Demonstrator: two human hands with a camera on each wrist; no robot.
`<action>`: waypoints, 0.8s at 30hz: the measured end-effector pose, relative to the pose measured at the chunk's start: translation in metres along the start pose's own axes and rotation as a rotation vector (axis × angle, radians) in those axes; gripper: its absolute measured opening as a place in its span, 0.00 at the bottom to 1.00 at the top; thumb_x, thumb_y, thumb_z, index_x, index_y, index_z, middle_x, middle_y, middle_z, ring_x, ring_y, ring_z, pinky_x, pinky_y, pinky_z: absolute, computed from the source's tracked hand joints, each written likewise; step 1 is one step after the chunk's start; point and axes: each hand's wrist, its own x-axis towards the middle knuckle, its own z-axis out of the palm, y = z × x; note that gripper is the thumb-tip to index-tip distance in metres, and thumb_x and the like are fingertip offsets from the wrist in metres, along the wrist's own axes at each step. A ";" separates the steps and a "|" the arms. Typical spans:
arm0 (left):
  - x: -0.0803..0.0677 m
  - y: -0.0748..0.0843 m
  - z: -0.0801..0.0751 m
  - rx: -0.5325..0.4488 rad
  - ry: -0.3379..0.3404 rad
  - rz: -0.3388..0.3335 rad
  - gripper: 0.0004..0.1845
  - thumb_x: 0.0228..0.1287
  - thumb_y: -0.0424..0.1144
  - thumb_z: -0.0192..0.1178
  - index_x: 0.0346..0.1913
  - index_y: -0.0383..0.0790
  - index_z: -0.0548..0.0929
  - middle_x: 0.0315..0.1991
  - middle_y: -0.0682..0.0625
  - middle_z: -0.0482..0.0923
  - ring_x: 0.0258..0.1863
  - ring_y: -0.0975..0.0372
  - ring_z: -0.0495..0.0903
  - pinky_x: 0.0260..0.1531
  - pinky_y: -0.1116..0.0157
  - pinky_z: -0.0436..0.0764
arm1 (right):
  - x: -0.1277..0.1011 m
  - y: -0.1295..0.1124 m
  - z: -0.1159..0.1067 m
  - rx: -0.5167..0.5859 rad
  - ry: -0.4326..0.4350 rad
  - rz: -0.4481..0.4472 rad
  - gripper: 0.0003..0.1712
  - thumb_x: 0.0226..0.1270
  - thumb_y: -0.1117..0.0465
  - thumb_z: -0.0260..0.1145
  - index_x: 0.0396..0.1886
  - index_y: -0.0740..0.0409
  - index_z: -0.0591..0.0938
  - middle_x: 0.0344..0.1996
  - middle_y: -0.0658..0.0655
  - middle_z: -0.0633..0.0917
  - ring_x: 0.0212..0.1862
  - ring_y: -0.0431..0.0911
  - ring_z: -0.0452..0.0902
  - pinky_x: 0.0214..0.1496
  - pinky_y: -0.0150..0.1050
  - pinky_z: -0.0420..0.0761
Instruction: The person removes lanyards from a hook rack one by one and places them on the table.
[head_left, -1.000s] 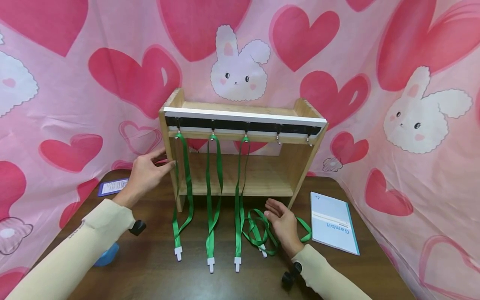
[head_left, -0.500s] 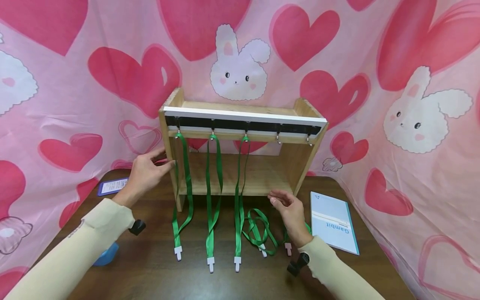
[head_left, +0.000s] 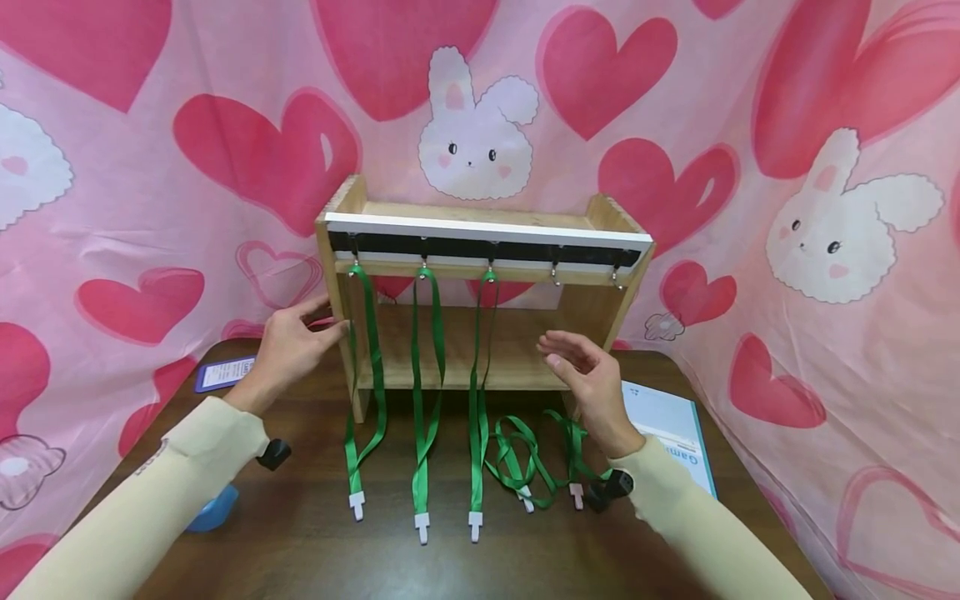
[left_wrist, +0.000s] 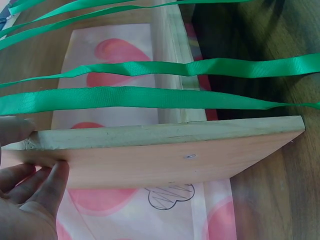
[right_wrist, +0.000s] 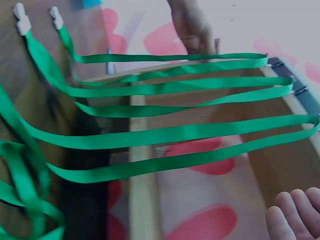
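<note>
A wooden rack (head_left: pixel 480 218) stands on the dark table (head_left: pixel 300 533), with a hook rail along its front. Three green lanyards (head_left: pixel 420 392) hang from the left hooks, their white clips (head_left: pixel 422 527) resting on the table. The two right hooks (head_left: pixel 556 277) are bare. My left hand (head_left: pixel 296 342) rests with straight fingers (left_wrist: pixel 47 182) against the rack's left side panel (left_wrist: pixel 175 160). My right hand (head_left: pixel 588 375) hovers before the lower shelf with fingers loosely spread (right_wrist: pixel 295 215) and nothing between them. Two loose green lanyards (head_left: pixel 525 458) lie tangled below it.
A white and blue booklet (head_left: pixel 671 421) lies right of the rack, partly under my right sleeve. A small blue card (head_left: pixel 225 372) sits at the back left, and a blue object (head_left: pixel 213 508) shows under my left forearm. Pink heart-print cloth (head_left: pixel 787 333) closes in the table.
My right hand has risen from the loose lanyards on the table up to the height of the lower shelf. A second loose lanyard with its clip now shows. The left hand has stayed put.
</note>
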 end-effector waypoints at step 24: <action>0.000 0.001 -0.001 0.001 -0.007 -0.001 0.33 0.69 0.43 0.66 0.73 0.38 0.71 0.64 0.33 0.78 0.58 0.40 0.83 0.51 0.48 0.84 | 0.048 -0.051 0.027 -0.071 -0.118 -0.094 0.24 0.70 0.62 0.68 0.64 0.60 0.80 0.62 0.65 0.83 0.62 0.47 0.83 0.61 0.31 0.84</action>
